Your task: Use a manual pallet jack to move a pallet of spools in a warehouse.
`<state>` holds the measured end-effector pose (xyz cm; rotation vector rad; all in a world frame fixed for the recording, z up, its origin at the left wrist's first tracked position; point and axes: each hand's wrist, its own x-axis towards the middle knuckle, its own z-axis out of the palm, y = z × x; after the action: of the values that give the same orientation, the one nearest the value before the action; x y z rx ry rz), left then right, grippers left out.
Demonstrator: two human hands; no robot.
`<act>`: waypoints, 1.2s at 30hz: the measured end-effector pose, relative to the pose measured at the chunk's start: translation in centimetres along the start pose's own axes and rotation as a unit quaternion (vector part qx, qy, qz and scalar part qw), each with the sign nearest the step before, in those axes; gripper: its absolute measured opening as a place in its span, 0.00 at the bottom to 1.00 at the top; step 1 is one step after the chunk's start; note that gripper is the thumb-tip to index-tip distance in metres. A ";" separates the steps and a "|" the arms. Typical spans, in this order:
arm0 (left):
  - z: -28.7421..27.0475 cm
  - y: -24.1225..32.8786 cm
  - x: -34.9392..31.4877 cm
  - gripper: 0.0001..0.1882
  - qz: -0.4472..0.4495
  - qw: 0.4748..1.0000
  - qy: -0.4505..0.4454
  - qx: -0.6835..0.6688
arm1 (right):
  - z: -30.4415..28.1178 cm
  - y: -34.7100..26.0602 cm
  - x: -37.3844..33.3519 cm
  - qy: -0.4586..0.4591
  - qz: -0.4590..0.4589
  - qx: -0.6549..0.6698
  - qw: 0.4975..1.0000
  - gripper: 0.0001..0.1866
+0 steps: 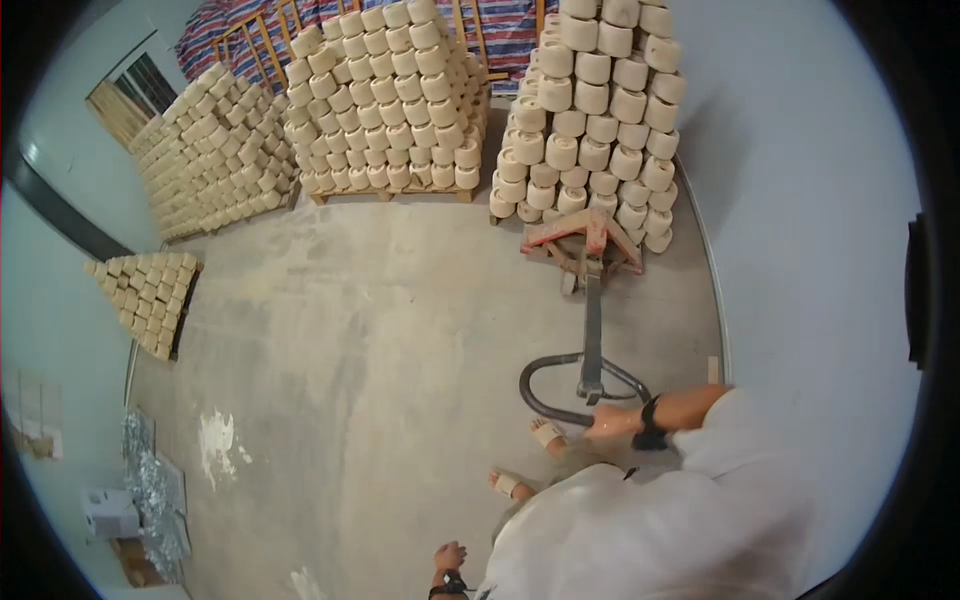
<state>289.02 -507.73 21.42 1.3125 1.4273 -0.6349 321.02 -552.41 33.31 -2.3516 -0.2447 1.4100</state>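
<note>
My right hand (613, 422) is wrapped round the dark loop handle (545, 403) of a hand pallet truck. Its grey shaft (592, 320) leads away from me to a worn red body (590, 232), which stands against the right-hand stack of cream, drum-shaped pieces (595, 120). Low in the picture, my left hand (450, 556) hangs beside my body, apart from everything. Its fingers look loosely bent, with nothing seen in them. Each wrist wears a black band. The truck's forks are hidden, probably by the stack.
Two more tall stacks (385, 100) (215, 150) stand at the back, and a lower stack (150, 300) is at the left. A white wall (790, 200) runs close along my right. Silvery wrapping (155, 500) and a white box (110, 512) lie at lower left. White patches (217, 448) mark the concrete floor.
</note>
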 end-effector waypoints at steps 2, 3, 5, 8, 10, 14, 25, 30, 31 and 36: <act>-0.2 -1.3 3.2 0.17 0.024 0.999 -0.018 -0.017 | -4.8 -0.5 -2.7 0.075 0.012 -0.006 0.997 0.33; -0.3 -2.1 5.9 0.17 0.044 0.998 -0.041 -0.030 | -7.9 -0.5 -3.9 0.093 0.034 -0.013 0.995 0.34; -1.7 -3.6 9.3 0.17 0.023 0.965 -0.212 -0.151 | -12.4 1.2 -4.0 0.168 0.000 -0.034 0.985 0.32; -1.0 -3.9 9.3 0.16 0.072 0.988 -0.089 -0.100 | -12.1 -1.0 -4.8 0.147 0.014 -0.017 0.989 0.32; -0.2 -3.1 8.5 0.15 0.080 0.995 -0.043 -0.038 | -5.6 2.1 -1.7 0.184 -0.054 -0.031 0.981 0.33; -3.0 -4.1 7.8 0.18 0.144 0.977 -0.050 0.147 | 2.6 1.5 0.3 0.095 -0.035 -0.052 0.993 0.35; -3.2 -4.5 4.7 0.18 0.082 0.988 -0.099 0.089 | -15.0 0.7 -4.6 0.070 0.003 0.008 0.998 0.32; -1.5 -4.8 6.1 0.20 0.014 0.988 -0.151 0.041 | -7.5 4.0 -1.4 0.150 -0.036 0.008 0.988 0.27; -0.6 -4.3 5.2 0.20 0.018 0.992 -0.094 0.081 | -4.0 5.7 1.1 0.181 -0.047 -0.020 0.982 0.24; 1.2 -1.3 4.6 0.19 0.084 0.989 -0.048 0.116 | -0.4 3.4 3.2 0.110 -0.015 -0.062 0.992 0.21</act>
<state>288.92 -507.42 16.48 1.5451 1.1766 -0.7561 322.75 -554.52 29.55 -2.5670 -0.3121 1.1394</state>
